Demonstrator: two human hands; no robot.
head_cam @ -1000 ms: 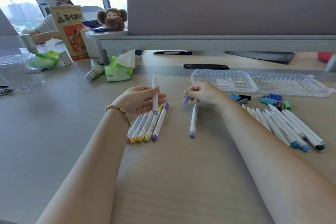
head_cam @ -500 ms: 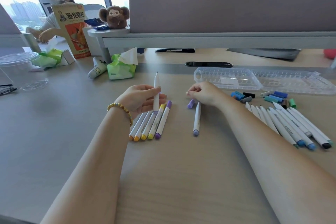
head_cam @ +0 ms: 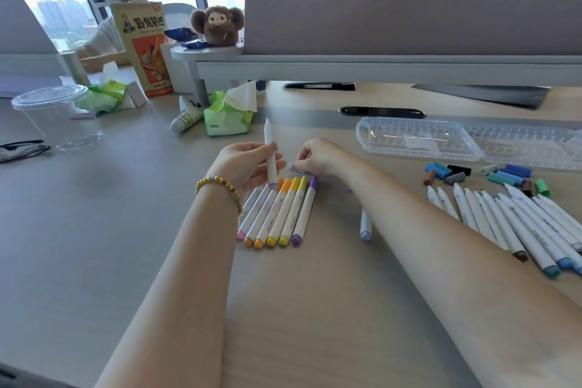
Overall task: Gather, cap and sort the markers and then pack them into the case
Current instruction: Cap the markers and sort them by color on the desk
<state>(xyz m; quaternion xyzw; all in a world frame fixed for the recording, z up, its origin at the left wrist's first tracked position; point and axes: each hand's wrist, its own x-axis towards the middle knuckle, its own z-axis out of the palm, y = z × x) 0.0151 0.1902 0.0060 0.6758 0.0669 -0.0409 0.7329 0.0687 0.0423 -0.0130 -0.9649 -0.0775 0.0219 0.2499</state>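
My left hand [head_cam: 244, 164] gripped an uncapped white marker [head_cam: 271, 154] upright, its tip pointing away from me, just above a row of capped pink, orange, yellow and purple markers [head_cam: 277, 214] lying side by side on the tan desk [head_cam: 94, 230]. My right hand [head_cam: 316, 157], fingers curled, pinched a small pale purple cap [head_cam: 292, 166] just beside that marker. Some barrels read "marker". The clear plastic case [head_cam: 419, 138] lay open beyond, well apart from my hands. Both forearms stretched forward, my right one crossing over a lone lilac-capped marker [head_cam: 365, 227]
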